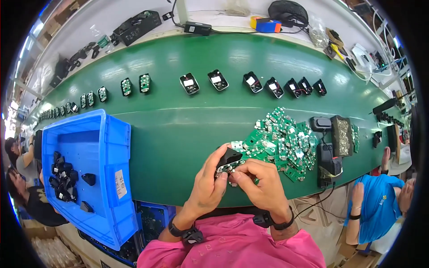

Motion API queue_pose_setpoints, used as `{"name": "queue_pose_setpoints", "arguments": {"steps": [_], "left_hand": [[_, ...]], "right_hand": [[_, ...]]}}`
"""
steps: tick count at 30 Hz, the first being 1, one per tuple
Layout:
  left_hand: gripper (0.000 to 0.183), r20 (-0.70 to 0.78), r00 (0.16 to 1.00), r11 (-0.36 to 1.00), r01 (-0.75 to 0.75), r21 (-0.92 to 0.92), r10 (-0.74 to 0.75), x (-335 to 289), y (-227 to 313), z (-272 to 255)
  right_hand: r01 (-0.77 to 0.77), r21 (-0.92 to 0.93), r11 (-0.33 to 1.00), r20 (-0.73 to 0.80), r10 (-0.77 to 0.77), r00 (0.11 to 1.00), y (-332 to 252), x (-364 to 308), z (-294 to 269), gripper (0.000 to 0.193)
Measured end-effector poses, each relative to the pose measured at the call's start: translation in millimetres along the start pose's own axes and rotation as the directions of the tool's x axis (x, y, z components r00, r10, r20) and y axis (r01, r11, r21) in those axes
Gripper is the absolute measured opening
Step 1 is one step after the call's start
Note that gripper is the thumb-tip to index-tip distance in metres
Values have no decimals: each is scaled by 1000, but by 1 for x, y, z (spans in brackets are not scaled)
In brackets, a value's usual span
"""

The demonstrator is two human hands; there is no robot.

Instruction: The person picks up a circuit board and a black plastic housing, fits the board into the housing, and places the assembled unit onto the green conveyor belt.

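My left hand (pixel 208 181) is closed round a small black plastic housing (pixel 231 155), held tilted above the near part of the bench. A green circuit board (pixel 227 167) shows along the near side of the housing. My right hand (pixel 262 182) pinches at that board's edge, thumb and forefinger together; the fingertips hide part of it. Just beyond both hands lies a heap of loose green circuit boards (pixel 286 143).
A blue crate (pixel 102 178) at the left holds several black housings (pixel 65 178). Across the green bench (pixel 178 129) runs a row of housings (pixel 219 80). Black devices with cords (pixel 329 161) and a rough block (pixel 342 136) stand right of the heap. Co-workers sit at both sides.
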State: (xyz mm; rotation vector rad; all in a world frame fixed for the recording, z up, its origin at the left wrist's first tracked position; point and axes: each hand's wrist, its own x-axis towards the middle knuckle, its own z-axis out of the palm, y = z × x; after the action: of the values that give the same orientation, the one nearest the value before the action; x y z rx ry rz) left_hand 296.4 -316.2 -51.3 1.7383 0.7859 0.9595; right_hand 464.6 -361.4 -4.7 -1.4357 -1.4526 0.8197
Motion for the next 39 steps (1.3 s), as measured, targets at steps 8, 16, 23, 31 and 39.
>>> {"name": "queue_pose_setpoints", "arguments": {"steps": [8, 16, 23, 31, 39], "left_hand": [[61, 89, 974, 970, -216, 114, 206, 8, 4, -1], [68, 172, 965, 920, -242, 309, 196, 10, 17, -4], [58, 23, 994, 984, 107, 146, -111, 2, 7, 11], [57, 199, 978, 956, 119, -269, -66, 7, -15, -3], [57, 116, 939, 878, 343, -333, -323, 8, -8, -7]], "right_hand": [[-67, 100, 993, 150, 52, 987, 4, -2, -14, 11], [-26, 0, 1000, 91, 25, 996, 3, 2, -8, 11], [-78, -16, 997, -29, 78, 997, 10, 0, 8, 11], [-341, 295, 892, 35, 347, 937, 30, -4, 14, 15], [-50, -43, 998, -233, 39, 972, 18, -14, 28, 14]]}}
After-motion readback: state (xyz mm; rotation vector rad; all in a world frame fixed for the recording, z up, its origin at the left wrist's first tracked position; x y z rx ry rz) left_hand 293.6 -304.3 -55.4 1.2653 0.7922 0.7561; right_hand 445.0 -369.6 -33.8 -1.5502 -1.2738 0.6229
